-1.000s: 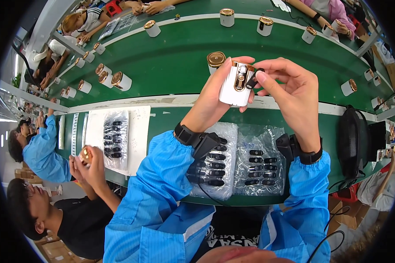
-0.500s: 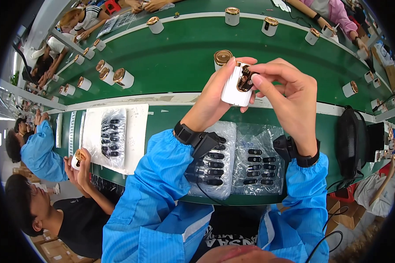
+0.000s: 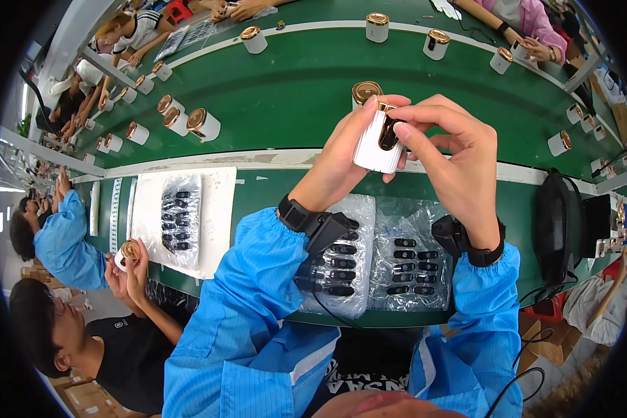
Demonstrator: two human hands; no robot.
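Note:
My left hand (image 3: 331,164) is wrapped round a white, ribbed, cylinder-shaped device (image 3: 369,152) with a gold rim, tilted above the table's far edge. A glossy black oval panel (image 3: 389,134) lies against the device's side. My right hand (image 3: 460,143) has thumb and forefinger closed on that panel; its other fingers are curled behind. Whether the panel sits fully flush cannot be seen under the fingertips. Just beyond my left fingers stands another white device with a gold lid (image 3: 366,90), partly hidden.
Near my forearms, black oval panels lie in rows on a bubble-wrap sheet (image 3: 359,209) and a clear plastic bag (image 3: 390,301). Gold-topped devices (image 3: 204,125) stand on the green belt (image 3: 279,104). A black case (image 3: 559,230) lies right. A co-worker at left holds a similar device (image 3: 127,255).
The black panel, tilted off the device with its inner side showing before, now lies against its side. My right fingers moved slightly left with it. Devices on the belt shifted right.

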